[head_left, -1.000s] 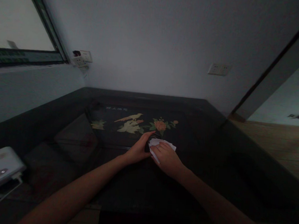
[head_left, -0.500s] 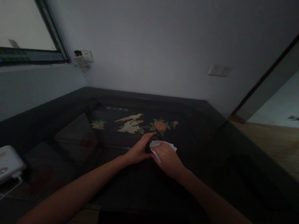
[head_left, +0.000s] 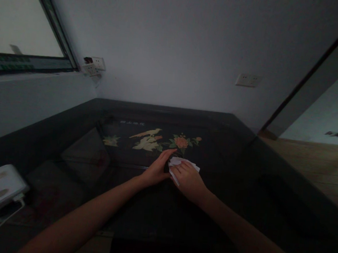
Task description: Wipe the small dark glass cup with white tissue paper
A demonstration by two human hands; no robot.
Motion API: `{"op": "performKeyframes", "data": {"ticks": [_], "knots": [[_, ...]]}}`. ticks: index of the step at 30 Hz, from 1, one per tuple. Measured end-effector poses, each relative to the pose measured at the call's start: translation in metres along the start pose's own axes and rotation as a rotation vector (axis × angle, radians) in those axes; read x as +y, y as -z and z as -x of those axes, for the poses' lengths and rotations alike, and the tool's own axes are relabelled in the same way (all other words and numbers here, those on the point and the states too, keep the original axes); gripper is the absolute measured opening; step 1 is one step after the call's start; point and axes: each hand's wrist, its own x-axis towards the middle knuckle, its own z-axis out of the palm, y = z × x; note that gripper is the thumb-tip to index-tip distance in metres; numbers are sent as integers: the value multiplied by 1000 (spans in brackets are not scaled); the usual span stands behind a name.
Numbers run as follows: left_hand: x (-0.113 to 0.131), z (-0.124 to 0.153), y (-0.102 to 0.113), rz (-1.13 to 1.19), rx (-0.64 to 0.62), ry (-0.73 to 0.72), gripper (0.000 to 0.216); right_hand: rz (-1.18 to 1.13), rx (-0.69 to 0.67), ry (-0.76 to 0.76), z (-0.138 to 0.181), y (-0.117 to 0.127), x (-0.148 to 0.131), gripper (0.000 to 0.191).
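Observation:
In the head view my right hand [head_left: 188, 178] holds a folded white tissue [head_left: 193, 166] with its fingers pressed down on it. Just left of it, my left hand [head_left: 156, 171] is curved, thumb and fingers around the near side of something dark [head_left: 177, 155] that I cannot make out against the black surface. The tissue lies over part of that dark thing. Both hands are at the middle of a dark, glossy table [head_left: 151, 214], below a printed picture of birds and flowers [head_left: 147, 142].
A white box-shaped device [head_left: 2, 188] with a small green light and a white cable [head_left: 4, 223] is at the left edge. Wall sockets [head_left: 247, 80] are on the far wall, and a power adapter [head_left: 91, 69] is plugged in at the left corner. A window [head_left: 23, 20] is at upper left.
My right hand and the tissue have shifted very slightly, and the fingers bend a little differently over it. My left hand stays in place.

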Motion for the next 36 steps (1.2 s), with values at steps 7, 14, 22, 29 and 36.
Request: {"op": "performKeyframes", "data": {"ticks": [7,14,22,29,36], "knots": [[-1,0,-1,-4,1,-14,85,-20,22,-28,0,2,0,22],[0,1,0,-8,8,-16,82,-185,28,-58,3,-2,2,36],[0,-1,0,2,14,-10,83,-46,27,4,2,-5,2,31],[2,0,-1,5,8,4,82,16,34,-2,1,-3,2,26],[-4,1,0,-6,-3,7,86,-129,65,-33,2,-3,6,25]]}}
